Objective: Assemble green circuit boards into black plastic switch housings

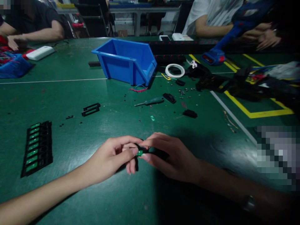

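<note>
Between my two hands, just above the green table, is a small green circuit board point(140, 153) set against a black plastic piece. My left hand point(114, 154) pinches it from the left with thumb and forefinger, the other fingers curled below. From the right, the thumb and fingertips of my right hand point(167, 154) close on the same small part. My fingers hide most of the black piece. To the left lies a row of black plastic housings point(38, 147) with green boards in them. Another tiny green board point(152, 118) rests on the table beyond my hands.
A blue bin point(126, 62) stands at the back. Nearer are a screwdriver point(150, 102), black frames point(91, 109), black covers point(189, 113), loose screws point(181, 91) and a roll of white tape point(175, 71). A blue power tool point(214, 56) is at the right. Two people sit opposite.
</note>
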Available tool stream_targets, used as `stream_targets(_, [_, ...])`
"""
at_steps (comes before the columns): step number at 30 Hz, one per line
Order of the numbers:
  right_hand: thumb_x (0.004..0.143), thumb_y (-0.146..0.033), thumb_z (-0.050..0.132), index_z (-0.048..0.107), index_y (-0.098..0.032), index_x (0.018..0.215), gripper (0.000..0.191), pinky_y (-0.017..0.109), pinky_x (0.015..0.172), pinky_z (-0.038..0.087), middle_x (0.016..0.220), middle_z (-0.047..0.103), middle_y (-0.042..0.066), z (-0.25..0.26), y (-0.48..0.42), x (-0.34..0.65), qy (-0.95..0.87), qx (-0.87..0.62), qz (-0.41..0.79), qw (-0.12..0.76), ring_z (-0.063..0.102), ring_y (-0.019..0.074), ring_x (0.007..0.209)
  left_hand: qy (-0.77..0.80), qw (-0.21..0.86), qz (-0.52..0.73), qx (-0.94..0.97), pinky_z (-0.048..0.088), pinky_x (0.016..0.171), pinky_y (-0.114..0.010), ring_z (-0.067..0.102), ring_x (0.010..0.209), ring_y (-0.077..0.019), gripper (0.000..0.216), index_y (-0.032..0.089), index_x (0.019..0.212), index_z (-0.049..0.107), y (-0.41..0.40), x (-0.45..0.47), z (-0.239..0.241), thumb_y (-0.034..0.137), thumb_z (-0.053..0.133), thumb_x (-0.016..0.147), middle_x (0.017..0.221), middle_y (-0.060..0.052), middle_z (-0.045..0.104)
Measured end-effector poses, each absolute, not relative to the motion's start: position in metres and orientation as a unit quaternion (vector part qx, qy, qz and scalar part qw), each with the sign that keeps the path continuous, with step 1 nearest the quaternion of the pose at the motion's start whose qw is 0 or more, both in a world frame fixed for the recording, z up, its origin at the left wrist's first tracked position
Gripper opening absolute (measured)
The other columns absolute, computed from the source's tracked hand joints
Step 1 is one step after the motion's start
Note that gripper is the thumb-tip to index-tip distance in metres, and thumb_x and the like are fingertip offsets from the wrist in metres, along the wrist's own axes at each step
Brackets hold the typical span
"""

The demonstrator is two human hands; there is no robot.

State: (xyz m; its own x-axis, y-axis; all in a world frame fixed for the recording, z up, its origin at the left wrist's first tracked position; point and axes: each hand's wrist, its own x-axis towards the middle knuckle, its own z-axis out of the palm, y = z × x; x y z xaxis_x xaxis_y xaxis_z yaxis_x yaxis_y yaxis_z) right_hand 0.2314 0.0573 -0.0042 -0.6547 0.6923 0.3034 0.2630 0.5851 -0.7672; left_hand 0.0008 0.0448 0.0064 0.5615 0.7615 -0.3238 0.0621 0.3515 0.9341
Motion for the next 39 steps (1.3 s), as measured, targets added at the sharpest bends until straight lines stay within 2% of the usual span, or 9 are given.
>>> stream_targets(8, [0.100,-0.027,0.054,0.070,-0.018,0.103,0.019,0.029,0.075,0.047,0.087,0.072,0.002,0.000,0.057,0.219,-0.763,-0.344,0.454,0.307,0.064,0.0138,0.080,0.383,0.719,0.263,0.516,0.052,0.061,-0.024,0.065,0.062,-0.0126,0.040,0.011,0.133,0.055,0.042,0.001,0.005,0.035,0.057,0.100,0.070,-0.002,0.068])
stream_targets(14, [0.095,-0.028,0.061,0.070,-0.018,0.104,0.017,0.030,0.073,0.048,0.085,0.070,0.003,-0.004,0.057,0.219,-0.771,-0.349,0.424,0.323,0.063,0.0149,0.077,0.382,0.722,0.260,0.515,0.053,0.063,-0.026,0.064,0.063,-0.0130,0.040,0.011,0.131,0.055,0.042,0.001,0.004,0.036,0.058,0.100,0.073,-0.003,0.069])
stream_targets(39, [0.095,-0.027,0.060,0.072,-0.018,0.102,0.016,0.029,0.070,0.049,0.084,0.069,0.003,-0.005,0.060,0.218,-0.763,-0.343,0.439,0.328,0.062,0.0149,0.075,0.382,0.708,0.253,0.538,0.055,0.064,-0.027,0.067,0.064,-0.0145,0.045,0.013,0.137,0.051,0.043,-0.003,0.000,0.041,0.051,0.103,0.076,-0.005,0.072])
